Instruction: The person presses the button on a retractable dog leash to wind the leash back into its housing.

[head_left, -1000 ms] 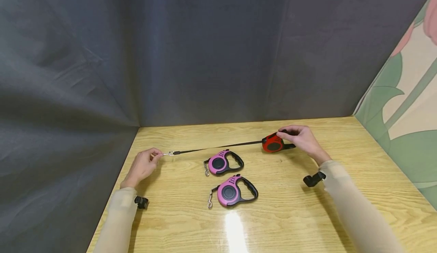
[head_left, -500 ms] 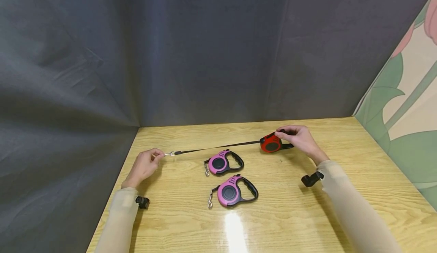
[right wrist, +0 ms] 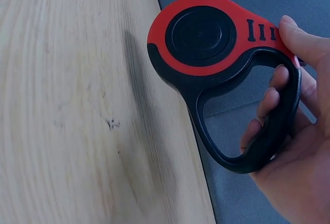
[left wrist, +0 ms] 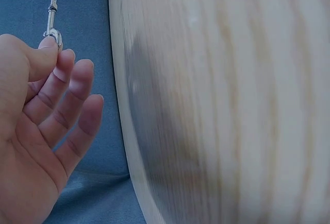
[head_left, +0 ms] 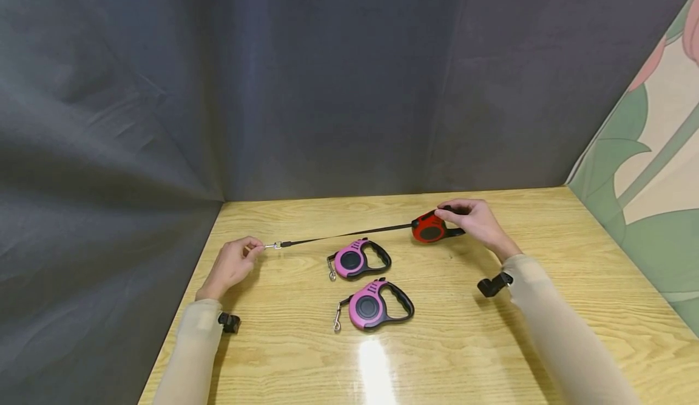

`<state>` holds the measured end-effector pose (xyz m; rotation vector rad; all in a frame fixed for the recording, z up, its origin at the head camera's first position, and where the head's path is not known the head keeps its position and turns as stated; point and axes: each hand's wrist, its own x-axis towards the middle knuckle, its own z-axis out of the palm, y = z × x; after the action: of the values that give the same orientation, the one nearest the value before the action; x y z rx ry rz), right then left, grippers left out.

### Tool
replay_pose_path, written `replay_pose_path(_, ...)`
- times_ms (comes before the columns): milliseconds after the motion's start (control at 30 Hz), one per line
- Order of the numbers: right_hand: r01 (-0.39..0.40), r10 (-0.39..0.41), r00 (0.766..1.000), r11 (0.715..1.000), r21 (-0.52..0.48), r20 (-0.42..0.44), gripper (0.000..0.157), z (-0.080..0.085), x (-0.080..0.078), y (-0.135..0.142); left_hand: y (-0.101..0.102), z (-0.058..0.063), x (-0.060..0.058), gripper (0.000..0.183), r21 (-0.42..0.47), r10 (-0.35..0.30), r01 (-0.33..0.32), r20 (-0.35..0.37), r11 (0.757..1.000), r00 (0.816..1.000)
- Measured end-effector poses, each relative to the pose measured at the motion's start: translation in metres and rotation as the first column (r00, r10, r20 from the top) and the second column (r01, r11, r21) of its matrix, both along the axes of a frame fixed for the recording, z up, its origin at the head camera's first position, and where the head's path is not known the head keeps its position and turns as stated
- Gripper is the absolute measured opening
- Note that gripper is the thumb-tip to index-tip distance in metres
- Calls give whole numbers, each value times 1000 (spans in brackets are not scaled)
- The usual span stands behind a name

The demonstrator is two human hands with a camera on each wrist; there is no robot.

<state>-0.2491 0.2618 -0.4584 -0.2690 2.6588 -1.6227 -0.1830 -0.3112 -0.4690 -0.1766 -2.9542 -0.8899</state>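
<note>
My right hand [head_left: 474, 221] grips the black handle of a red retractable dog leash [right wrist: 201, 33], fingers curled through the loop and thumb on top of the casing. From its nose a black strap [head_left: 349, 234] runs left, stretched taut above the table. At the strap's far end, my left hand [head_left: 232, 265] pinches the silver snap hook [left wrist: 53, 15] between thumb and index finger, the other fingers loosely bent. Two pink and black retractable leashes lie between the hands: one pink leash [head_left: 349, 260] just under the strap, the other pink leash [head_left: 367, 308] nearer the front, hooks pointing left.
A wood-grain table [head_left: 295, 356] bears everything. Behind it and on the left hangs a dark grey curtain [head_left: 338, 89]. A floral-patterned cloth [head_left: 655, 211] borders the right side. Each wrist carries a small black camera.
My right hand has drifted slightly left with the red leash, shortening the span of strap a little. The left hand barely shifts right, still holding the hook. Both pink leashes stay put.
</note>
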Motion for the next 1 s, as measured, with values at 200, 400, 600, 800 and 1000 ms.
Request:
replay_pose_path(200, -9, 9, 1000, 1000, -6, -15, 41, -1, -2, -4, 3, 0, 0, 19, 3, -3, 3, 5, 1000, 1000)
replay_pose_path(400, -15, 15, 1000, 1000, -3, -4, 40, 2, 0, -9, 5, 0, 0, 19, -2, -7, 7, 14, 1000, 1000)
replay_pose_path(600, -26, 26, 1000, 1000, -6, -3, 40, 4, 0, -11, 6, -1, -1, 19, 1, -7, 7, 11, 1000, 1000)
replay_pose_path(800, -28, 28, 1000, 1000, -14, -6, 38, 1, 0, -14, 8, -2, -1, 19, 11, -6, 6, 24, 1000, 1000)
replay_pose_path(1000, -30, 30, 999, 999, -13, -11, 39, -1, -1, -16, 9, -2, -2, 19, 7, -13, 12, 23, 1000, 1000)
